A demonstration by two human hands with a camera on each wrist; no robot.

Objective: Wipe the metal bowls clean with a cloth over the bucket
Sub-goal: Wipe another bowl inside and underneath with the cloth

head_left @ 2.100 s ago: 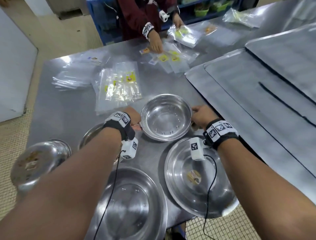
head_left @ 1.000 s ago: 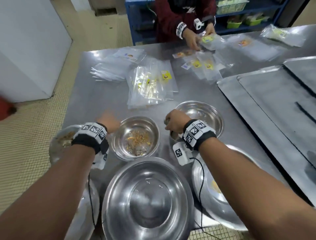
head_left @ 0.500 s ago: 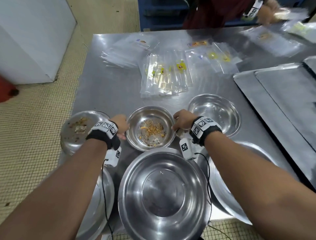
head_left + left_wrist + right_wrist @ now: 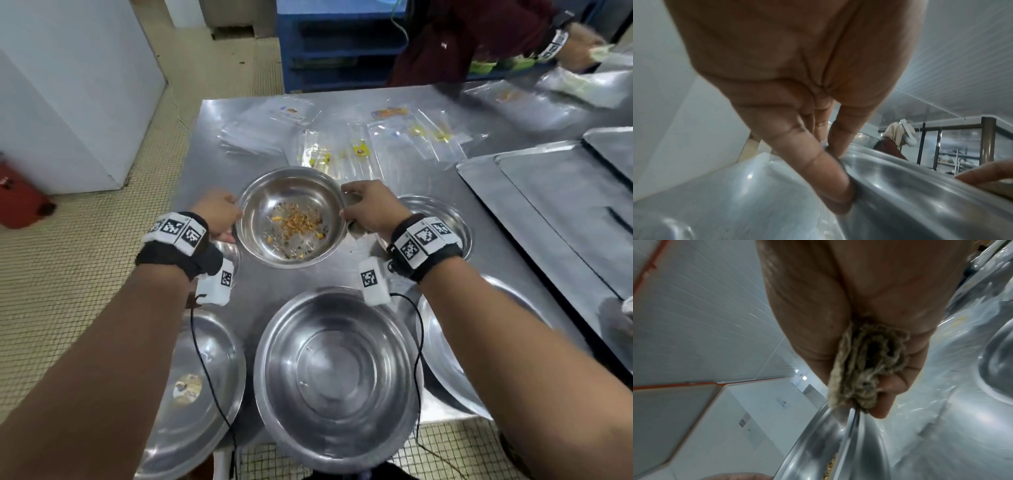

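two hands hold one dirty bowl (image 4: pixel 291 219) up over the desk (image 4: pixel 212 164). the left hand (image 4: pixel 219 214) pinches the left rim. the right hand (image 4: pixel 368 207) pinches the right rim and squeezes a cloth (image 4: pixel 865 374) too. keep the bowl flat so the orange crumbs (image 4: pixel 296 221) stay in until it is over the bucket, which i cannot see. the big bowl (image 4: pixel 337 377) close by looks clean. the flat dish (image 4: pixel 195 383) has a small round patch in it.

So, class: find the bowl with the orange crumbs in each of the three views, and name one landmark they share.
Head: dirty bowl, centre, between left hand and right hand.
Left wrist: its rim runs lower right under the fingers.
Right wrist: rim at bottom centre, below the cloth.
Shared landmark: the rim.
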